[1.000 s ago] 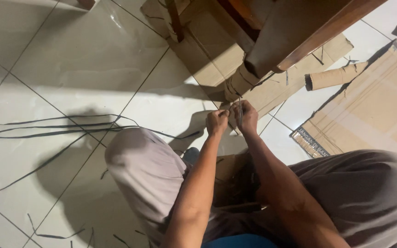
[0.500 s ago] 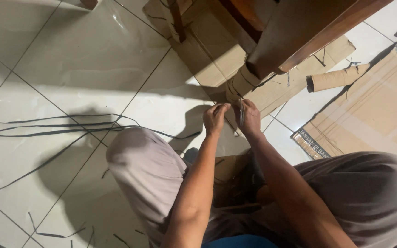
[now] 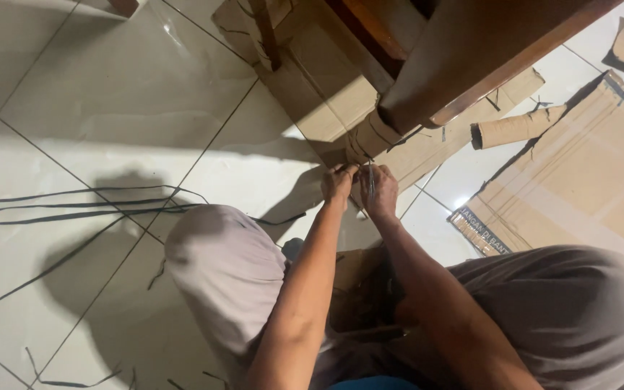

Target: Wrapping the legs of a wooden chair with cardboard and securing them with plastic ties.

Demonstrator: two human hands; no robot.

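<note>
The right hand (image 3: 380, 192) is closed around a thin metal tool (image 3: 370, 180). Just left of it, the left hand (image 3: 338, 182) pinches a dark strap (image 3: 359, 148) that binds a cardboard wrap (image 3: 373, 137) around a wooden furniture leg (image 3: 464, 65). More dark straps (image 3: 74, 206) lie on the tiled floor (image 3: 110, 108) to the left; a cardboard tube (image 3: 516, 126) and a flat cardboard sheet (image 3: 579, 188) lie right.
</note>
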